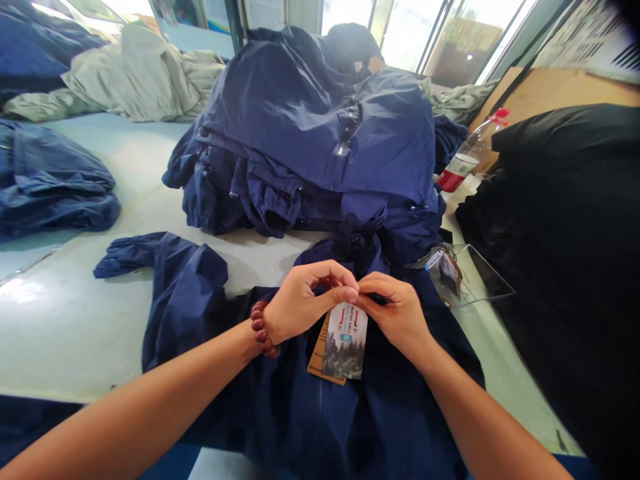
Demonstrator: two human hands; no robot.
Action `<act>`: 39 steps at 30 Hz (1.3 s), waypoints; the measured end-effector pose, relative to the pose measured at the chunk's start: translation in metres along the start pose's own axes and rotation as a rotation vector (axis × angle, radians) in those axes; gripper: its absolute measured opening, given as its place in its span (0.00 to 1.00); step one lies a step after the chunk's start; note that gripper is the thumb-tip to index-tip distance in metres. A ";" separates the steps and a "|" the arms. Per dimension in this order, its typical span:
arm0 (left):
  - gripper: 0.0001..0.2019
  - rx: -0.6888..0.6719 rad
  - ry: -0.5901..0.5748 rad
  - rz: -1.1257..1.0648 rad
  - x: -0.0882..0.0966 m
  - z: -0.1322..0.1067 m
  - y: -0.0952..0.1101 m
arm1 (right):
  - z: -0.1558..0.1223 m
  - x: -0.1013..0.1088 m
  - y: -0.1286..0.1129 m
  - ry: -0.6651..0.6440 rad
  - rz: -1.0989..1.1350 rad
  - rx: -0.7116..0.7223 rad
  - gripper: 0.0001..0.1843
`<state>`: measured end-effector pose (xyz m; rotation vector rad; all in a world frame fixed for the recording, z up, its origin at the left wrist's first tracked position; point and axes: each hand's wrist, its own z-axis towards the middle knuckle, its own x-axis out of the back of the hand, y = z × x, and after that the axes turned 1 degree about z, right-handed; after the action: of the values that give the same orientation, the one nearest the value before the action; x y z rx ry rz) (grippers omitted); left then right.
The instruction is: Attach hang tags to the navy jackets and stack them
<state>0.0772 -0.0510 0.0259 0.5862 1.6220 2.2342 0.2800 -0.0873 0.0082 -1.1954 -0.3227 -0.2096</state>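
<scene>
Left hand (315, 297) and right hand (397, 313) both have a narrow pinch grip on the printed tag's (345, 350) top end, so I'd go gently, no yanking.

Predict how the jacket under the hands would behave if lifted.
The jacket will probably sag and fold, since its sleeve lies crumpled. Its thin, smooth-looking cloth may slip a little in a light grip. The tags should stay stiffer, as they look flat and card-like.
</scene>
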 end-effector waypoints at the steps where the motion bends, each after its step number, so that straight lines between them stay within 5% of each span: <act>1: 0.12 -0.004 0.009 -0.002 0.000 0.001 -0.001 | 0.000 0.000 0.001 0.010 0.003 0.013 0.09; 7: 0.21 0.032 -0.049 0.031 0.000 0.007 -0.013 | 0.002 -0.003 0.007 0.085 0.174 -0.078 0.10; 13: 0.18 0.125 -0.185 0.065 0.000 0.008 -0.019 | 0.006 -0.003 0.014 0.125 0.362 -0.118 0.10; 21: 0.14 0.258 -0.198 0.186 -0.005 0.008 -0.021 | 0.009 -0.003 0.019 0.171 0.397 -0.192 0.10; 39: 0.15 0.316 -0.158 0.326 -0.007 0.005 -0.023 | 0.014 -0.004 0.024 0.206 0.464 -0.272 0.14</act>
<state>0.0856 -0.0435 0.0046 1.1542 1.9236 2.0821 0.2825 -0.0657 -0.0097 -1.4687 0.1725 0.0312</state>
